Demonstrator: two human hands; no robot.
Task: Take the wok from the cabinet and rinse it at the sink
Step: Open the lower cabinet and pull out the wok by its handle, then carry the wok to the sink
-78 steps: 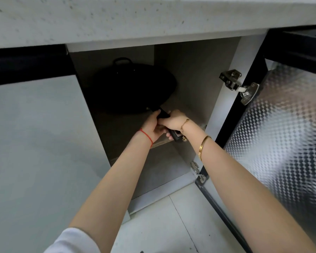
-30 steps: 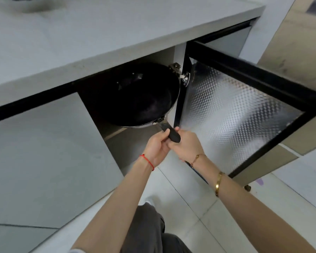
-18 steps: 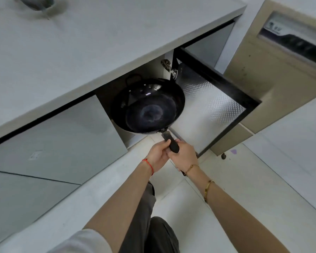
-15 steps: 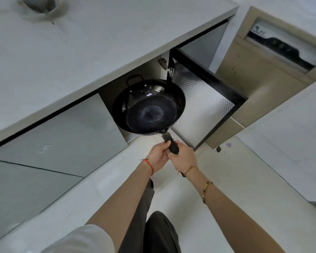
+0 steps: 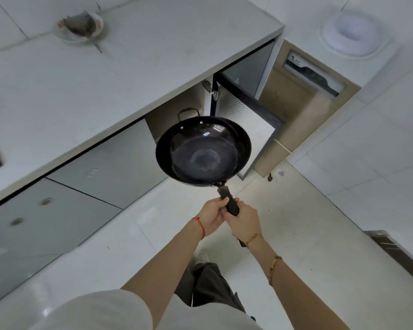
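Observation:
A black wok (image 5: 203, 151) hangs in the air in front of the open cabinet (image 5: 177, 108), its inside facing me, fully outside the cupboard. Its black handle (image 5: 229, 201) points down toward me. My left hand (image 5: 212, 216) and my right hand (image 5: 244, 221) both grip that handle, side by side. A small loop handle shows at the wok's far rim. No sink is in view.
The cabinet door (image 5: 250, 129) stands swung open to the right of the wok. A white countertop (image 5: 129, 67) runs above, with a plate of scraps (image 5: 81, 26) on it. A beige appliance (image 5: 303, 91) stands right of the door. White floor tiles lie below me.
The wok has come out of the cabinet and up, clear of the opening. My view has risen and pulled back from the cupboard. Both hands keep hold of the handle.

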